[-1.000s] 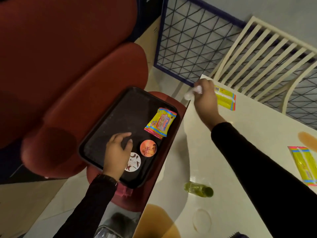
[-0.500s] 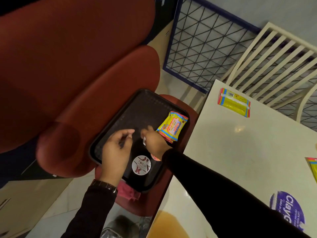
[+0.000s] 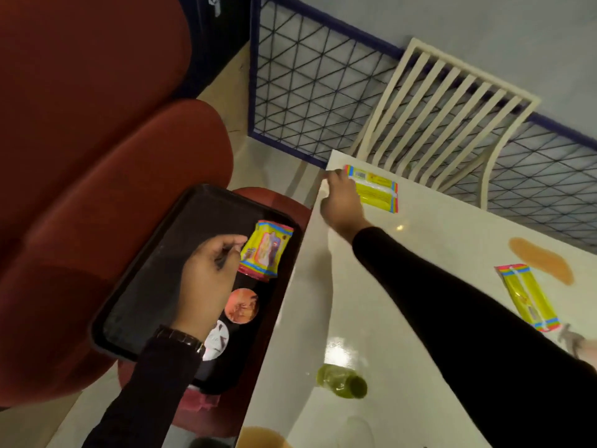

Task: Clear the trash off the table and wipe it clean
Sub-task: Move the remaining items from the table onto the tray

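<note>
fingertips (image 3: 335,176) of the right hand (image 3: 342,205) curl at the near short end of the yellow wrapper (image 3: 378,190); whether they pinch it or only touch it i cannot tell; the wrapper lies flat at the table's (image 3: 420,253) far corner, its long axis running rightward away from the fingers; the left hand (image 3: 210,273), loosely curled and seemingly empty, hovers over the tray (image 3: 151,286), well apart.

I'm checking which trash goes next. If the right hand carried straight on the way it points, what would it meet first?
Most likely the yellow wrapper at the far corner of the table: the right hand points at its near end, perhaps touching it; depth is unclear.
</note>
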Demonstrator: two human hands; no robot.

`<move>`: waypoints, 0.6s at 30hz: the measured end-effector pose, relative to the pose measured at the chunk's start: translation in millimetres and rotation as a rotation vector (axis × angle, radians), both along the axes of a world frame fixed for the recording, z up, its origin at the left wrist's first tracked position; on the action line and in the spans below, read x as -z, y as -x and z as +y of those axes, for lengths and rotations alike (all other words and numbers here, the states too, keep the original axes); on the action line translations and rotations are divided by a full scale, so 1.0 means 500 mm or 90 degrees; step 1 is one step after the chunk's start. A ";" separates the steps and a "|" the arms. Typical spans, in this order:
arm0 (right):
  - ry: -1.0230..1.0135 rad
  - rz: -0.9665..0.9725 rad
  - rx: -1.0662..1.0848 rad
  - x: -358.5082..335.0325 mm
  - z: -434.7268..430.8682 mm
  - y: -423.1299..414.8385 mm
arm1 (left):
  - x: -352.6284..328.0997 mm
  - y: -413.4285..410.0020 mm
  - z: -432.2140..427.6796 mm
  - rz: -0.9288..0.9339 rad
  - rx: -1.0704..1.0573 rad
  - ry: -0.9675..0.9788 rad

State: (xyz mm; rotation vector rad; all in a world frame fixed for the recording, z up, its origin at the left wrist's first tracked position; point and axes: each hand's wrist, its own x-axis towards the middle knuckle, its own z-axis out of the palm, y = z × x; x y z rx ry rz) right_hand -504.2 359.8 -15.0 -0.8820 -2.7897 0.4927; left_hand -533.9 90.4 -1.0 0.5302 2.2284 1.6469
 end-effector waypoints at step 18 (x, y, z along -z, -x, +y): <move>-0.075 -0.232 -0.066 -0.016 0.128 -0.039 | 0.045 -0.019 0.058 -0.091 0.047 0.009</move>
